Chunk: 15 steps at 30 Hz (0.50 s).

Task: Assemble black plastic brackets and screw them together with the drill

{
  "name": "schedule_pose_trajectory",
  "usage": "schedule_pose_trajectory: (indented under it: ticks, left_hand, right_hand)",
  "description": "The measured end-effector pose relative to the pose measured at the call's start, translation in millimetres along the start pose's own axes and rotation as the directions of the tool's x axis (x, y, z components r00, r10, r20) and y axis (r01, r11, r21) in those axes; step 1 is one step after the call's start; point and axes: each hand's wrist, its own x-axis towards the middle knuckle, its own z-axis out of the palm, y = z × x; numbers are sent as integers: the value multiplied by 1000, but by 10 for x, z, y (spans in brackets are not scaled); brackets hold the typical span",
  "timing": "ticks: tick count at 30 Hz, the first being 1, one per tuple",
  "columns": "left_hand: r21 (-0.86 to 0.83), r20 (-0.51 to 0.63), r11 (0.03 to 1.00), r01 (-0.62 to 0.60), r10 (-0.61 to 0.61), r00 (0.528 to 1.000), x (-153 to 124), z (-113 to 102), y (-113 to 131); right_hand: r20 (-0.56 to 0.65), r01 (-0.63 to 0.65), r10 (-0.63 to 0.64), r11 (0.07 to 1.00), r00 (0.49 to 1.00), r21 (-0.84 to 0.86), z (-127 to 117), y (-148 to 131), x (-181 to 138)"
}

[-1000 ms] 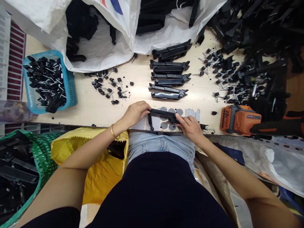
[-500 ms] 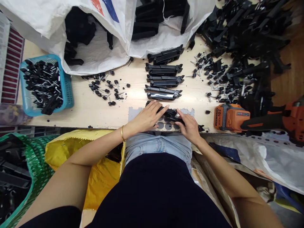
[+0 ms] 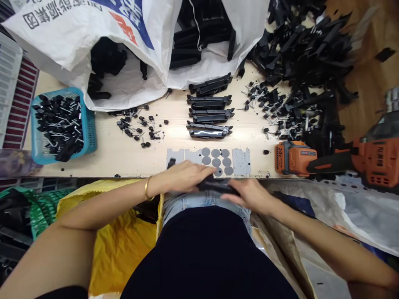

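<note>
Since the earlier frame, both hands and the black part (image 3: 215,185) have moved toward the body, from above the table (image 3: 137,160) to its near edge, and the grey sheet with round discs (image 3: 216,162) is uncovered.

At far left, the blue basket (image 3: 92,135) contains black-headed pins with metal shanks. Below the table edge, the green bag (image 3: 46,211) and the yellow bag (image 3: 121,249) stand side by side. Loose pins (image 3: 137,130) lie to the right of the basket, in front of the white bag (image 3: 71,54).

The left hand (image 3: 187,175) is closed on the left portion of the black part. A black end (image 3: 171,163) projects beyond this hand (its connection to the part is hidden). Behind the sheet, black assemblies (image 3: 209,101) lie in a column. The right hand (image 3: 251,193) grips the right end of the part between thumb and fingers (motion blur obscures detail). The hands are apart, with the part spanning the gap in front of the jeans.

Further right, more pins (image 3: 277,112) adjoin a heap of black parts (image 3: 299,54). The orange power tool (image 3: 378,160) lies at far right, battery (image 3: 296,158) on the table.
</note>
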Motion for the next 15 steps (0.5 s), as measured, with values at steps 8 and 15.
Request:
schedule_pose_trajectory:
  ticks: [8, 15]
  left_hand:
    - [-694, -426, 713, -102, -293, 856, -375, 317, 604]
    - [-723, -605, 639, -262, -403, 686, -149, 156, 806]
  right_hand:
    - [3, 12, -21, 689, 1000, 725, 94, -572, -129]
    - [-256, 205, 71, 416, 964, 886, 72, -657, 40]
